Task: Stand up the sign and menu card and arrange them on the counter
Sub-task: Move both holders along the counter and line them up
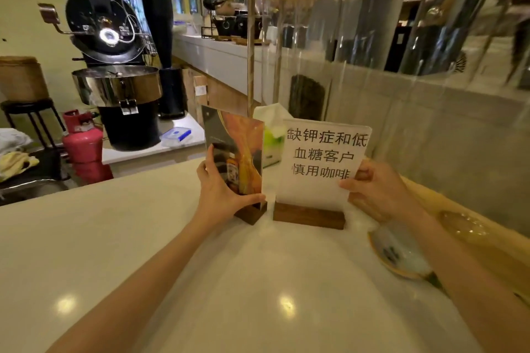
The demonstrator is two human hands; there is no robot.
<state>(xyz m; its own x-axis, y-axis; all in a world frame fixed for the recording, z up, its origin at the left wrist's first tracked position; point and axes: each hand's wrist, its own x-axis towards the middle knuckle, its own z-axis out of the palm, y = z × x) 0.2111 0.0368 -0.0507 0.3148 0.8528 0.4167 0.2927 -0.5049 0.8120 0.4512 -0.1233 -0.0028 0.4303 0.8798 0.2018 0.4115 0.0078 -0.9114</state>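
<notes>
Two cards stand upright side by side on the white counter [200, 252], each in a dark wooden base. The menu card [243, 143] on the left shows an orange and black picture with a bottle. My left hand [220, 189] grips its lower left edge, thumb along the left side and fingers across the bottom. On the right is the white sign [324, 160] printed with black Chinese characters, set in a wider wooden block [308, 216]. My right hand [378, 189] holds the sign's lower right edge.
A tissue pack [272, 135] stands just behind the two cards. A shallow dish [398, 255] lies at the right under my right forearm. A clear plastic screen on a wooden frame [251, 66] rises behind. A coffee roaster [114, 46] and a pink gas cylinder [83, 140] stand beyond the counter's left edge.
</notes>
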